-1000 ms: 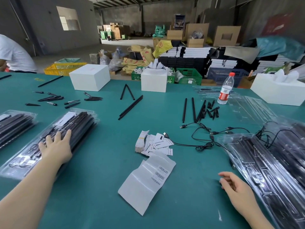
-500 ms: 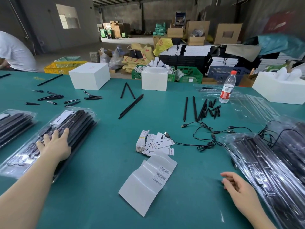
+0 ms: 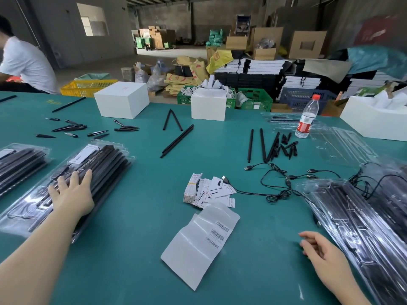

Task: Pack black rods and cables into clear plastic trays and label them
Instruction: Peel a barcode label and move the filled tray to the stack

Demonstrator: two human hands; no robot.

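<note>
Warehouse floor beyond, crowded with cartons, crates and stacked flat boxes; up front, a green table (image 3: pixel 136 249) taking up most of the view.

Took the barcode sheet (image 3: pixel 199 243) near the middle of the table as the landmark. Just beyond it, touching its far edge: a loose heap of small white labels (image 3: pixel 209 191). Beyond and right of the sheet: tangled black cables (image 3: pixel 277 188) with USB ends, and farther off a cluster of loose black rods (image 3: pixel 269 145). Straight beyond the sheet, well apart: two more long rods (image 3: pixel 177 142) lying together, then two white boxes (image 3: pixel 121 102) at the far edge. Far right of those: a water bottle (image 3: pixel 307 117), upright.

Left of the sheet: a stack of filled clear trays (image 3: pixel 105 164), with the left hand (image 3: pixel 71 194) laid flat on top, fingers straight and spread, pressing rather than gripping. Right of the sheet: another pile of filled trays (image 3: pixel 352 216), angled toward the near corner. Between sheet and that pile: the right hand (image 3: pixel 320 249), fingers loosely curled, holding nothing, just beside the pile's edge.

Far left of the sheet, past the table edge: a seated person in a white shirt (image 3: pixel 24 62).
</note>
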